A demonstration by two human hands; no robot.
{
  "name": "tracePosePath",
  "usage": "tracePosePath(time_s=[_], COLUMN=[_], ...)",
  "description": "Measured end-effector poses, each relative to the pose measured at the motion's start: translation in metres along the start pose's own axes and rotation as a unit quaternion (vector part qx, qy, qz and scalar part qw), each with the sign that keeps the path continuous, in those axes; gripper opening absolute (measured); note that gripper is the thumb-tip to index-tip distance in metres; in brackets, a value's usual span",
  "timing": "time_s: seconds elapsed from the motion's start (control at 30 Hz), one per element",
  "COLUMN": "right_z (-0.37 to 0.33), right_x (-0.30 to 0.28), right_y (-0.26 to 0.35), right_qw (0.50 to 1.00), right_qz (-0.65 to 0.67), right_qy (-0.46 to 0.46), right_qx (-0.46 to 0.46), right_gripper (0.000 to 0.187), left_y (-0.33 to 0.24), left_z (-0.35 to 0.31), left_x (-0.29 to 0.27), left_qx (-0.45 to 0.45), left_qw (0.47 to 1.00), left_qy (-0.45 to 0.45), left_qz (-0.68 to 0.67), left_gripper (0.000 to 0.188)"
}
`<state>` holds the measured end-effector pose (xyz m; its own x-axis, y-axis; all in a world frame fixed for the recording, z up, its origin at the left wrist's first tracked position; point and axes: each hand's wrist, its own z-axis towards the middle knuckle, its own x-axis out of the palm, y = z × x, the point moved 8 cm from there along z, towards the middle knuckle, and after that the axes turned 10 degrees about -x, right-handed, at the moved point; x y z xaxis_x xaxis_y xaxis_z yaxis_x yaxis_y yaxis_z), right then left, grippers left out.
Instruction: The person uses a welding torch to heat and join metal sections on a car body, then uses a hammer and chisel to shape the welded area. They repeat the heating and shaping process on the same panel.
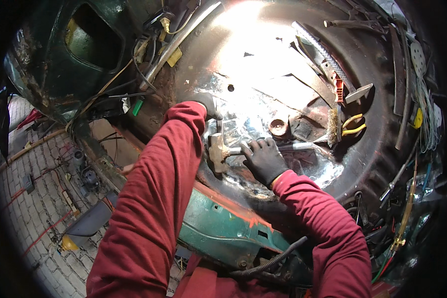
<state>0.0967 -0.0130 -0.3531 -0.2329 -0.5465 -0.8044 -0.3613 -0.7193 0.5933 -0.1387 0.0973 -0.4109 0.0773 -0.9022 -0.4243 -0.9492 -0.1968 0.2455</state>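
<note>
Lying across the lower middle of the frame, the sledgehammer (217,154) is resting with the right hand's (263,158) gloved fingers clasping its handle. Just above its head, the left hand (208,103) is curling beside a dark bar (219,127); whether those fingers are gripping it, I cannot tell. Work on the round metal pan (198,64) is seemingly running partway: shiny bare patches (328,175) are showing among dark brown areas. Right of centre, a wire brush (333,128) and yellow-handled pliers (353,124) are lying unheld.
</note>
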Motion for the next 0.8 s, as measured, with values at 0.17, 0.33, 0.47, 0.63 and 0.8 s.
tracePosePath(time_s=[0.17, 0.33, 0.47, 0.63, 0.8], right_z=[-0.038, -0.088, -0.121, -0.154, -0.221], right_x=[-0.052, -0.096, -0.143, -0.238, -0.281], right_y=[-0.006, -0.014, -0.001, 0.031, 0.052], right_qw=[1.000, 0.995, 0.991, 0.984, 0.955], right_qz=[-0.007, 0.035, 0.101, 0.141, 0.134], right_qy=[0.015, 0.088, 0.063, -0.013, -0.018], right_qx=[-0.024, 0.027, 0.066, 0.111, 0.263], right_gripper=[0.037, 0.045, 0.051, 0.054, 0.053], left_y=[-0.019, -0.040, -0.069, -0.114, -0.174], left_z=[-0.034, -0.036, -0.005, -0.016, -0.068], left_x=[-0.051, -0.085, -0.071, -0.028, -0.047], left_qx=[0.083, 0.131, 0.036, 0.010, 0.138], left_qw=[0.992, 0.990, 0.990, 0.990, 0.981], left_qy=[-0.029, -0.051, -0.134, -0.142, -0.138], left_qz=[0.094, 0.030, 0.013, -0.001, 0.005], left_gripper=[0.048, 0.031, 0.027, 0.042, 0.042])
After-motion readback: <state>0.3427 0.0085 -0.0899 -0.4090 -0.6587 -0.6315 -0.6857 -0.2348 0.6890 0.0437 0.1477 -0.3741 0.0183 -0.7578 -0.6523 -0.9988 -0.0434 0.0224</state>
